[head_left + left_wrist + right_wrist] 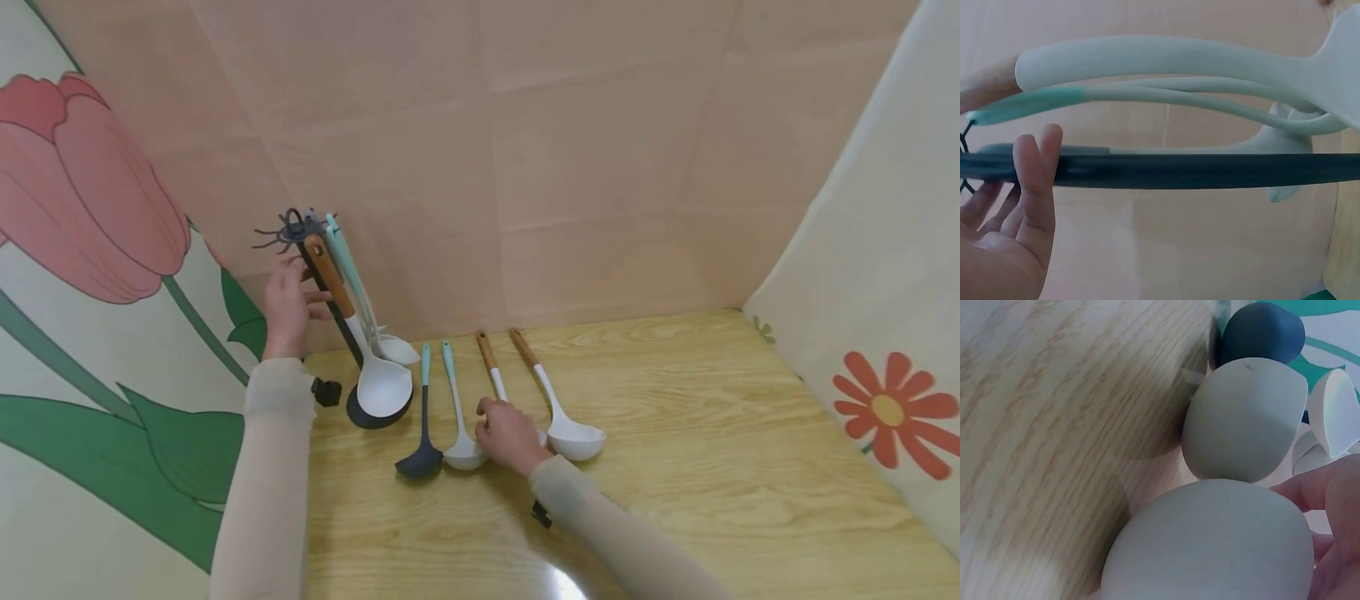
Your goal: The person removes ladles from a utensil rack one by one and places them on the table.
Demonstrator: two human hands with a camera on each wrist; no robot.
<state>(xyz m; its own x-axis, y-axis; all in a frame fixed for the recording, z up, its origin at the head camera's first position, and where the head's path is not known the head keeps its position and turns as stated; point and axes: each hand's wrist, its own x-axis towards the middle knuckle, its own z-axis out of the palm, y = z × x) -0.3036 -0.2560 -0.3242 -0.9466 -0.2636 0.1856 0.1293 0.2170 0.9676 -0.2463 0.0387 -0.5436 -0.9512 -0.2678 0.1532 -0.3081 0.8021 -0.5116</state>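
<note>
On the left, my left hand (288,308) holds the black pole (1210,170) of a utensil stand near its hooked top (298,227). From that stand hangs a white ladle (385,390) with a wooden handle, beside turquoise-handled utensils (345,257). My right hand (512,435) grips the bowl (1210,544) of a white wooden-handled ladle (489,354) lying on the table. That bowl is mostly hidden by the hand in the head view. Left of it lie a white ladle (463,455) and a dark grey ladle (420,462), both turquoise-handled.
Another wooden-handled white ladle (576,439) lies just right of my right hand. The stand's round black base (367,420) sits on the wood-grain table (712,467). A pink-beige cloth (600,167) rises behind, with flower-printed cloths (862,275) at the sides.
</note>
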